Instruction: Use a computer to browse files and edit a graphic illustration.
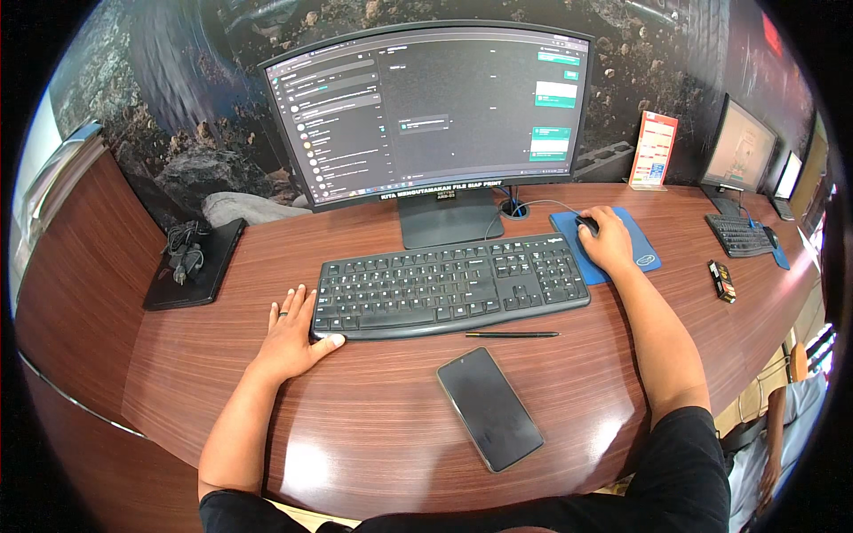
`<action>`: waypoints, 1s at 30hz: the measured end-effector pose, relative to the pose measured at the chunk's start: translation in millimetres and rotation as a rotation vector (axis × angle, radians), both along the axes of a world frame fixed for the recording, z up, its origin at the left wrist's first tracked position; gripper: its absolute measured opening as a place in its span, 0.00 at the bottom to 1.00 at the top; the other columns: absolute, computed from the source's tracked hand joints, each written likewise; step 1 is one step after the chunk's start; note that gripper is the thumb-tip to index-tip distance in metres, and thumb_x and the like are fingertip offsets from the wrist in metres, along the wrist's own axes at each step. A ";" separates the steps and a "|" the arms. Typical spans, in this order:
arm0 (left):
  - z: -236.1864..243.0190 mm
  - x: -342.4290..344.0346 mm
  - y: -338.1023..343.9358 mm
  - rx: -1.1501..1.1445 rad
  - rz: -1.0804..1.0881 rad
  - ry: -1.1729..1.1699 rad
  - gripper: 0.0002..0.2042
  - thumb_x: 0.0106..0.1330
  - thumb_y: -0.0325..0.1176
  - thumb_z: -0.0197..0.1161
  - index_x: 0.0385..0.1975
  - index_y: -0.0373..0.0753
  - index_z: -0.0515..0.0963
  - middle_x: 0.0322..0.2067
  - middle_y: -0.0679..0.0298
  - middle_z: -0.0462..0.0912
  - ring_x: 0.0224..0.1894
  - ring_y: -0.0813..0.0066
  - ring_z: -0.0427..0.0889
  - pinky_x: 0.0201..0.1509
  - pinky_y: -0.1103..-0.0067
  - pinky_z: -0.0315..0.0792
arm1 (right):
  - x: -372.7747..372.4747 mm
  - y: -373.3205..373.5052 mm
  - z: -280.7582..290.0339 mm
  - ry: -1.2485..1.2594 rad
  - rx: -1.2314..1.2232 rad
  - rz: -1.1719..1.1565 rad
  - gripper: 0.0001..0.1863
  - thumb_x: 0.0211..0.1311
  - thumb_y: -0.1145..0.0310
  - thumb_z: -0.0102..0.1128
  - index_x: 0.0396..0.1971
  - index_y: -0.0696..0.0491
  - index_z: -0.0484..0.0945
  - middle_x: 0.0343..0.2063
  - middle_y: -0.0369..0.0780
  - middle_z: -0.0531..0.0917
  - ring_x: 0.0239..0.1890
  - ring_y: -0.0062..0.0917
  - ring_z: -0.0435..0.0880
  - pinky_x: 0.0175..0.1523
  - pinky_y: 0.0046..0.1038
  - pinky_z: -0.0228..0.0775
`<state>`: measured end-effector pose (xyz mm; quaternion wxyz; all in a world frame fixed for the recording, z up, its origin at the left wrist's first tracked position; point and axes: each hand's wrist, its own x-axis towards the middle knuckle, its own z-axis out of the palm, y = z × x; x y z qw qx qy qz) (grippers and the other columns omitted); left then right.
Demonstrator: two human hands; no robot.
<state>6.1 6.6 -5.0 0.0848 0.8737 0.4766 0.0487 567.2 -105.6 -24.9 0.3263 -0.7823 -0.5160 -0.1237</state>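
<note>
My left hand [296, 335] lies flat on the desk with its fingers spread, its thumb against the lower left corner of a black keyboard [404, 289]. A ring shows on one finger. My right hand [609, 236] rests over a black computer mouse [584, 225], fingers curved round it, on a blue mouse pad [643, 250]. Beyond the keyboard stands a monitor [471, 115] with a dark chat window lit up. In front of the keyboard lies a thin black pen [513, 335]. A phone [490, 409] with a dark screen lies nearer to me, tilted on the wood.
A closed black laptop [197, 284] carries a bundled cable [185, 249] at the left, beside a wooden partition [84, 231]. An orange and white stand card [653, 151], a small box [721, 281], a second keyboard [739, 235] and a second monitor [742, 142] stand right. Another person's arm [773, 440] shows lower right.
</note>
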 end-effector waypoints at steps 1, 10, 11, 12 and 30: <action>-0.3 -0.1 0.2 0.000 0.001 0.002 0.53 0.61 0.71 0.62 0.77 0.37 0.55 0.76 0.40 0.52 0.81 0.46 0.45 0.81 0.50 0.37 | -0.4 -0.1 0.0 -0.001 0.003 0.002 0.17 0.58 0.65 0.65 0.47 0.52 0.85 0.49 0.45 0.84 0.54 0.45 0.82 0.61 0.42 0.72; -0.2 -0.2 1.1 -0.001 -0.006 -0.007 0.53 0.61 0.72 0.60 0.77 0.37 0.54 0.76 0.39 0.52 0.81 0.46 0.44 0.81 0.50 0.36 | -1.9 -0.3 1.8 -0.008 0.010 0.000 0.16 0.59 0.65 0.64 0.47 0.52 0.85 0.49 0.45 0.84 0.54 0.44 0.81 0.61 0.42 0.72; 0.0 -0.2 1.0 -0.002 -0.007 -0.006 0.53 0.61 0.72 0.60 0.77 0.37 0.54 0.76 0.39 0.52 0.81 0.46 0.44 0.81 0.50 0.36 | -1.9 -0.3 1.7 -0.012 0.009 -0.001 0.16 0.59 0.65 0.64 0.47 0.51 0.85 0.49 0.45 0.84 0.54 0.44 0.81 0.61 0.42 0.72; 0.0 -0.2 1.0 -0.002 -0.007 -0.006 0.53 0.61 0.72 0.60 0.77 0.37 0.54 0.76 0.39 0.52 0.81 0.46 0.44 0.81 0.50 0.36 | -1.5 -0.2 1.4 -0.012 0.010 -0.001 0.16 0.59 0.65 0.64 0.47 0.51 0.85 0.49 0.45 0.84 0.54 0.44 0.81 0.61 0.42 0.72; -2.4 -9.5 9.4 -0.050 -0.019 -0.073 0.52 0.59 0.68 0.65 0.76 0.40 0.57 0.76 0.38 0.53 0.81 0.44 0.45 0.80 0.49 0.36 | -5.6 0.2 3.3 0.008 -0.004 0.004 0.18 0.59 0.65 0.65 0.50 0.50 0.82 0.50 0.44 0.83 0.54 0.45 0.81 0.60 0.42 0.73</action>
